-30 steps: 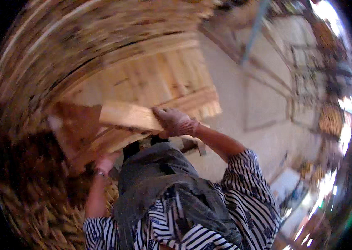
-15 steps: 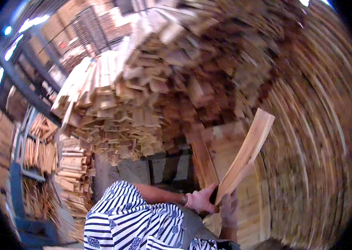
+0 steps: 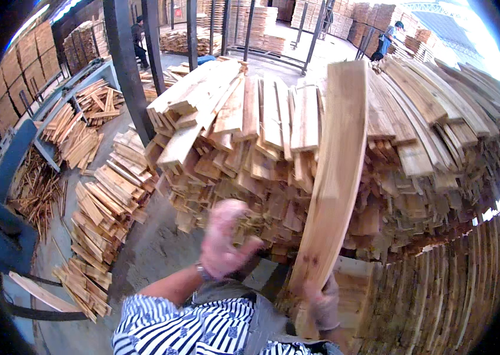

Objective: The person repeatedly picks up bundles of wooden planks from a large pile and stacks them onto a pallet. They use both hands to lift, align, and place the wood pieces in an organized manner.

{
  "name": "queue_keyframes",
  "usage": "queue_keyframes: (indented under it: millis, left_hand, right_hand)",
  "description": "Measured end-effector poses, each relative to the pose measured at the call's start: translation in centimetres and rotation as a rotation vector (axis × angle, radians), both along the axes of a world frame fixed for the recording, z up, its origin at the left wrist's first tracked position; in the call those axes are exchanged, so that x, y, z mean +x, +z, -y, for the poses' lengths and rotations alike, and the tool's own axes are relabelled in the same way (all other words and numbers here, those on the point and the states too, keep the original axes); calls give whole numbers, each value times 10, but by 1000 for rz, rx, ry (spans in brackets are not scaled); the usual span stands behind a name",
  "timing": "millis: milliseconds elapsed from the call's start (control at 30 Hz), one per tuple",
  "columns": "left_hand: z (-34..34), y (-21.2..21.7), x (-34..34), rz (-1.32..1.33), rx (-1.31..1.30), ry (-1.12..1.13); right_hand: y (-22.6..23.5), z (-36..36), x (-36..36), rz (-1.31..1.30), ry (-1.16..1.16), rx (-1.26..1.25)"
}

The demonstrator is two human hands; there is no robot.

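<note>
A long pale wooden board stands tilted in front of me, its far end rising above the stacked timber. My right hand, in a light glove, is closed round the board's lower end. To the left, my left hand is off the board, thumb and fingers spread, with nothing in it; motion blurs it somewhat. A large pile of boards lies just beyond both hands, cut ends toward me.
A dense wall of stacked boards stands at the right. Shorter boards lie heaped on the left floor beside a blue metal frame. Dark posts rise behind the pile. Two people are in the distance.
My left hand has come off the board's lower end and moved left. The board now stands more upright. My view has swung from the right-hand stack toward the pile ahead.
</note>
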State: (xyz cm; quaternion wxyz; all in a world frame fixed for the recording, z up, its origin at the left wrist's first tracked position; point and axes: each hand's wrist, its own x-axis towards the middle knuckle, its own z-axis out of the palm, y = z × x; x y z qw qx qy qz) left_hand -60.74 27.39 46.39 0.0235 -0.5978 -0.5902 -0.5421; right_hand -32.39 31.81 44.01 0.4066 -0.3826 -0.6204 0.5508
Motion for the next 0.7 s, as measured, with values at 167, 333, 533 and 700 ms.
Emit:
queue_keyframes:
  millis: [167,333,533,700]
  left_hand:
    - [9,-33,-179,160,175,601]
    - [-22,-35,-302,463,53,593]
    - [-98,-30,-331,468,-107,552]
    - [-123,-59,-345,705,-16,318]
  right_hand:
    - [88,-75,-144,-268,245,-335]
    - [145,-151,-279,-408,450,-489]
    - [125,-228,-461,-513,523,-322]
    - [107,-230,-538,138,395,-94]
